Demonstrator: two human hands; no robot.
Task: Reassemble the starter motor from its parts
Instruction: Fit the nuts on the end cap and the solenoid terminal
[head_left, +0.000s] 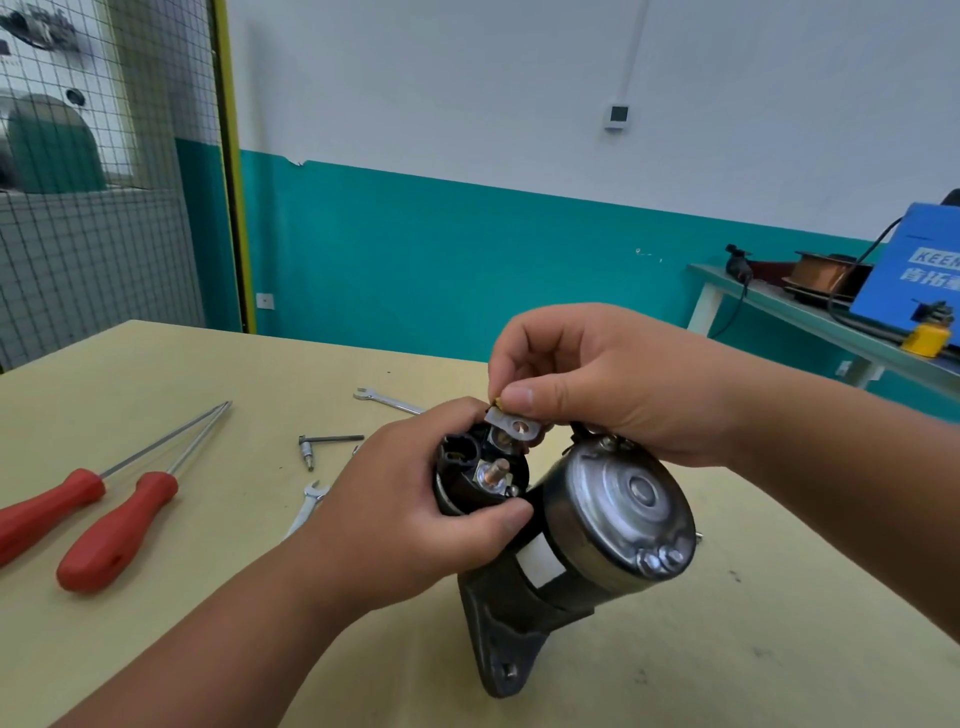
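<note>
Starter motor (618, 499) stands tilted; left hand (410, 509) grips its solenoid (467, 470) (black); right hand (613, 379) pinches metal tab (515, 427).

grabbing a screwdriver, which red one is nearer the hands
The right red screwdriver, handle fully in view; the left screwdriver lies farther off, handle cut by the frame.

The starter motor (618, 499) in your left hand (395, 519) has a shiny, smooth metal end and a matt dark bracket. The small tab (511, 427) in your right hand (613, 384) is bare, dull metal.
</note>
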